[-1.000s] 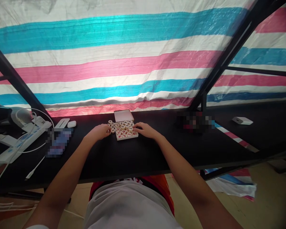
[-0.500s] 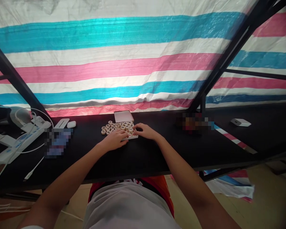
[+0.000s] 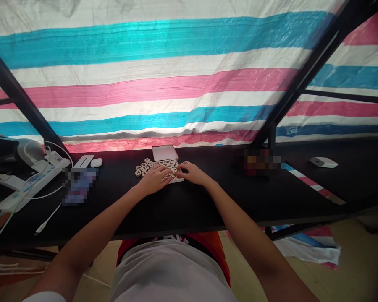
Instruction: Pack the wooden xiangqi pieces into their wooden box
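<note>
A small white box [image 3: 176, 179] of round wooden chess pieces sits on the black table [image 3: 182, 205]. Several loose pieces [image 3: 142, 168] lie on the table just left of it. My left hand [image 3: 153, 179] lies over the box's left half, fingers curled down onto the pieces; what it grips is hidden. My right hand [image 3: 191, 173] rests on the box's right edge, fingertips pressed to the pieces. The box lid [image 3: 163, 152] lies flat behind the box.
A white power strip [image 3: 25, 186] with cables, a white mouse [image 3: 96, 162] and a flat white device [image 3: 82, 161] lie at the left. A small white box [image 3: 324, 162] sits on the table at the right. Striped tarpaulin [image 3: 164, 84] hangs behind black frame bars.
My left hand moved from the loose pieces at the left onto the box. My right hand stayed at the box's right edge.
</note>
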### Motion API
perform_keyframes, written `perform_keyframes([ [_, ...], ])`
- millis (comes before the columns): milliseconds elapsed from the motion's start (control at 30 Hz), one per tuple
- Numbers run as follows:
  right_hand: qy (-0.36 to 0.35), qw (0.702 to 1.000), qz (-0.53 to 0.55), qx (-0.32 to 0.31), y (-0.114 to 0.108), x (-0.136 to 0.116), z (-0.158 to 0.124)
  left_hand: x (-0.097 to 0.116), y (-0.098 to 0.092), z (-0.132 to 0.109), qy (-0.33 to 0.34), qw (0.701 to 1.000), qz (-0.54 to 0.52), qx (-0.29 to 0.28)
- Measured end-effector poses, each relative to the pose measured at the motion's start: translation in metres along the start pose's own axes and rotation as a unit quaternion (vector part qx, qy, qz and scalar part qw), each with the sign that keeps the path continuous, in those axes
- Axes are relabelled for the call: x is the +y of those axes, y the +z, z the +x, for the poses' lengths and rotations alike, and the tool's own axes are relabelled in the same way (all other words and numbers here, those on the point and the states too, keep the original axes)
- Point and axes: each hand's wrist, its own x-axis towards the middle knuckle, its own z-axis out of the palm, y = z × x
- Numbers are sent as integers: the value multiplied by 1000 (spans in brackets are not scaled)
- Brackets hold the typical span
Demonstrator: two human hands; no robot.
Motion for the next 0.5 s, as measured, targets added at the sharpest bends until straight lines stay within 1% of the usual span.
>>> perform_keyframes([
  [100,-12,1000,6,2,1,1,0,-5,3,1,-15,1000,9,7],
  [200,-25,1000,-3,5,2,2,0,-8,5,2,-6,1000,6,2],
  [300,-50,999,-8,3,3,2,0,-8,6,4,1,1000,8,11],
  [500,-63,998,16,-24,3,-1,0,-7,6,8,-30,998,-36,-28],
])
